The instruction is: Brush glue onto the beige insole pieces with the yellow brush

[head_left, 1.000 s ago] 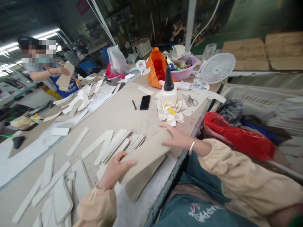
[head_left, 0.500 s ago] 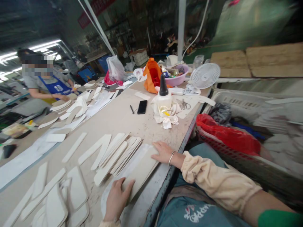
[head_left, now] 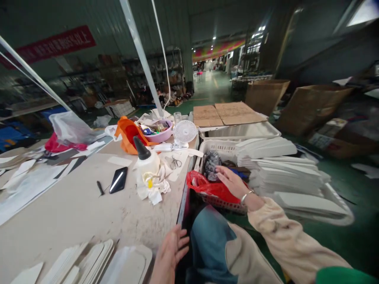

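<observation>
My left hand (head_left: 170,254) hangs at the table's front edge with its fingers apart and nothing in it. Beside it on the table lies a flat, pale round-cornered panel (head_left: 139,258), and further left are stacks of narrow off-white strips (head_left: 99,256). Over a white plastic basket (head_left: 345,207), my right hand (head_left: 232,183) is stretched out, fingers extended and holding nothing visible. It is just above a red plastic bag (head_left: 217,193); whether they touch I cannot tell. Piles of white cut pieces (head_left: 291,179) fill the basket's right side, and a grey crumpled bag (head_left: 212,163) lies at its left.
A white bottle with a black nozzle (head_left: 148,163) stands on the table (head_left: 74,197) amid crumpled cloth. Around it are a phone (head_left: 119,180), scissors (head_left: 175,162), a white fan (head_left: 185,132), an orange bag (head_left: 126,136) and a pink basin (head_left: 161,136). Cardboard (head_left: 231,113) lies behind the basket.
My view has swung right, toward the basket. Both hands have left the pale panels on the table; my right hand has moved over to the basket. The co-worker is out of view.
</observation>
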A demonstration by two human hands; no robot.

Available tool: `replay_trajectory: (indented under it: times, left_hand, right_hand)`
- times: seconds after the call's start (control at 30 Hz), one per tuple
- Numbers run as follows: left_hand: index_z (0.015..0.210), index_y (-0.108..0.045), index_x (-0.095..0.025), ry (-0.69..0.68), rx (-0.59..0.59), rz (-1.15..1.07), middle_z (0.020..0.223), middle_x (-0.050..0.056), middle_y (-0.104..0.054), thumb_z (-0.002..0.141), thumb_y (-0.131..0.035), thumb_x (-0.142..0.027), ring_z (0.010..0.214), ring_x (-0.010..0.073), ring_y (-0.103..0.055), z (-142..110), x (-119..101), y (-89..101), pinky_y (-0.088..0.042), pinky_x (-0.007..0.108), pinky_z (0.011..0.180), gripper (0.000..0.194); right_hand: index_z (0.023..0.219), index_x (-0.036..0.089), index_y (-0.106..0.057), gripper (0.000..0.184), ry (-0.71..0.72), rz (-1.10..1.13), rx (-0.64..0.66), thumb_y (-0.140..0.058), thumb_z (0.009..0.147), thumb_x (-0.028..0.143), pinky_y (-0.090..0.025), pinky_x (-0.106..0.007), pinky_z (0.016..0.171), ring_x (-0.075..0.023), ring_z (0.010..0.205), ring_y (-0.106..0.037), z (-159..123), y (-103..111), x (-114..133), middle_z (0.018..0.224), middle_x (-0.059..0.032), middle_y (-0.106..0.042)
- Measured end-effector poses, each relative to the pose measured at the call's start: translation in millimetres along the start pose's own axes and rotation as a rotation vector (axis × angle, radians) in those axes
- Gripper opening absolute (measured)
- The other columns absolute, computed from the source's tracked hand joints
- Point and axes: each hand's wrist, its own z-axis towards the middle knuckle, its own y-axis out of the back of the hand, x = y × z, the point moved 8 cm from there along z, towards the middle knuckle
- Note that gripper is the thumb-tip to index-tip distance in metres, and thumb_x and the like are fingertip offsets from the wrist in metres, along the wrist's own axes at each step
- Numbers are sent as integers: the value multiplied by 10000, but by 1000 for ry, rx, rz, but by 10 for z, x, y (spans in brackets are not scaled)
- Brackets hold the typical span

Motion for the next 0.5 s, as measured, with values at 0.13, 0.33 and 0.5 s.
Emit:
replay_trajectory:
  times: [0.13,0.33,0.5]
  left_hand:
    - [1140,-574,-175,95,152,-87,1091,135,-659,713,-694,-566,942,218,-660,613,-102,-772,-516,344,807,592]
    - [1054,-567,-174,86,283,-139,744,-20,-614,605,-828,-302,597,83,-578,1215,32,-1449,-477,216,604,535]
    - [1217,-503,-275,120,485,-246,717,-59,-529,767,-707,-368,384,-16,-250,1215,77,-1603,-228,122,377,503]
  right_hand:
    - [938,213,-703,251,-21,-49,339,-501,864,342,-504,-335,842,-199,843,-670,-250,-356,-454,897,-45,-722]
    - [874,201,-675,161,-152,-87,505,-535,801,168,-497,-219,599,-129,647,-641,-613,-678,-736,712,8,-691]
    - [831,149,-626,271,-320,-188,561,-371,918,125,-460,-195,446,-93,464,-576,-204,-672,-1186,616,8,-648]
